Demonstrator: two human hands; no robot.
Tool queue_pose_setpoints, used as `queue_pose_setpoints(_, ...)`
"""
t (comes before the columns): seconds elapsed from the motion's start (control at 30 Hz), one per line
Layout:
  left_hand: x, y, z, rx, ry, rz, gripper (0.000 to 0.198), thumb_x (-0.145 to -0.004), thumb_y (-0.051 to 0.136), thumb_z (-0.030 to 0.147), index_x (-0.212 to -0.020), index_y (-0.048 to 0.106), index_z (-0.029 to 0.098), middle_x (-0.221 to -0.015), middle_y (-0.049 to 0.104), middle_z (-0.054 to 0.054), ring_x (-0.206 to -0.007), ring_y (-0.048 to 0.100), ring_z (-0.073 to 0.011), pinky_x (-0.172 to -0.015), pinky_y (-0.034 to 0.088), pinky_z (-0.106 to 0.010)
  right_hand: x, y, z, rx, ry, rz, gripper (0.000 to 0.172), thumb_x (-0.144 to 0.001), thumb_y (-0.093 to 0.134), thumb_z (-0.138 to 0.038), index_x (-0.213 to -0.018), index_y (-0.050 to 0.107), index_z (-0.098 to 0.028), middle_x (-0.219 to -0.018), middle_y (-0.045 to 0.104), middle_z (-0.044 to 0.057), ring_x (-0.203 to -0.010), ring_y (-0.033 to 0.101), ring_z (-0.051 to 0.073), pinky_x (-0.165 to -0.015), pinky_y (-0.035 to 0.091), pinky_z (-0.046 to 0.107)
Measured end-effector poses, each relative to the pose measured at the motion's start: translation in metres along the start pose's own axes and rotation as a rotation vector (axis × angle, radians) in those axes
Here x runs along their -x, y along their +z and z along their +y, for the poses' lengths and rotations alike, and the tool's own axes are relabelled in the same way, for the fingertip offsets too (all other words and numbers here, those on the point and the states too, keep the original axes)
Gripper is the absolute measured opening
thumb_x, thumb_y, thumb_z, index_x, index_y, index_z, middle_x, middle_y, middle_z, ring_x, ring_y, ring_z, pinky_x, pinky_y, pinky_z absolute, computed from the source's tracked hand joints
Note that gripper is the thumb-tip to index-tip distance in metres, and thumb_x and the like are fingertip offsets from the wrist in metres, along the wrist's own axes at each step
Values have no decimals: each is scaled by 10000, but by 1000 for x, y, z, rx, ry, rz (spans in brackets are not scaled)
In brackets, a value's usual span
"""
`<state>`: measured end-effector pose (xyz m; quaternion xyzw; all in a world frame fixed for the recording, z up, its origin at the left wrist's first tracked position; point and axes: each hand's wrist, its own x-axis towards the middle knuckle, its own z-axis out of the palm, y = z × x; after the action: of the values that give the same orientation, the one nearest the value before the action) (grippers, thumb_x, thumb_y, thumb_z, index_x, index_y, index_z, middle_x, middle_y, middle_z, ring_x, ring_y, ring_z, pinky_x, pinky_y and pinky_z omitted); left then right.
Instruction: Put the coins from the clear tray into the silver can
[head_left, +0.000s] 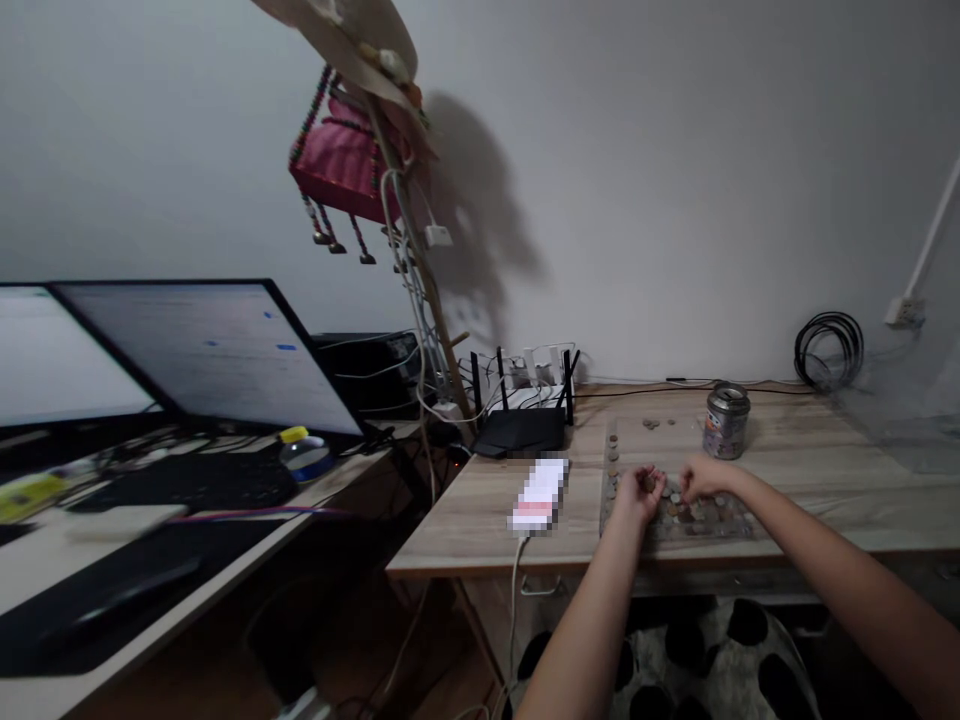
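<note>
Several coins (686,512) lie spread over a clear, flat tray or sheet (637,437) near the table's front edge. My left hand (639,492) is at the left part of the coin pile, palm turned up and fingers curled around what look like coins. Just to its right, my right hand (706,478) is lowered over the pile with thumb and fingers pinched together; whatever is between the tips is too small to make out. A few coins stand in a column along the tray's left side. Behind my right hand a printed metal can (726,420) stands upright.
A phone (541,492) with a charging cable lies left of the coins. Behind it is a black router (521,430) with antennas. Coiled black cable (829,350) rests against the wall. At left, another desk bears monitors (217,350), a keyboard (187,480) and a bottle (305,455).
</note>
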<state>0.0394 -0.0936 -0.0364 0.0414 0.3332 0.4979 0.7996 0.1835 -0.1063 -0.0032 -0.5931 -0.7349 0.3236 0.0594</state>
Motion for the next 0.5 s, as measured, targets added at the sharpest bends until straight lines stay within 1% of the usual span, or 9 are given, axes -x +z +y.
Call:
queue_pose_setpoints(0.1,2,1,-1,1,-15,-14,119,-733,392,77,-701,488,140,-587,528,-32,-561,565,-138,-526,505,-265,-17,-9,-16,-74,-73,163,140,-652,558,-222,-700,655,-134,-587,631,7,-461,518,75,-455,402,171)
queue_pose_setpoints(0.2,4,2,0,13,-9,-45,141,-734,374,69,-715,498,132,-614,550,-48,-601,583,-150,-567,520,-292,-29,-9,-31,-104,-148,270,181,-691,536,-244,-745,666,-132,-651,660,31,-534,561,101,-503,420,189)
queue_pose_setpoints(0.3,5,2,1,17,-19,-61,161,-734,354,48,-730,497,123,-668,575,-70,-619,592,-144,-584,526,-280,-33,-4,-36,-107,-202,353,211,-715,510,-251,-780,670,-129,-693,673,54,-596,590,129,-536,424,209)
queue_pose_setpoints(0.4,2,3,2,-18,-60,-40,187,-732,338,22,-758,501,110,-649,562,-63,-567,576,-121,-550,520,-244,-33,-1,-30,-98,-243,382,212,-713,496,-225,-758,672,-116,-686,673,69,-618,597,143,-548,422,219)
queue_pose_setpoints(0.5,-4,11,8,-61,-79,-35,216,-734,331,9,-805,514,100,-617,555,-45,-531,560,-111,-523,512,-231,-34,-2,-22,-83,-303,355,186,-677,527,-207,-736,682,-121,-680,676,57,-629,590,143,-573,420,224)
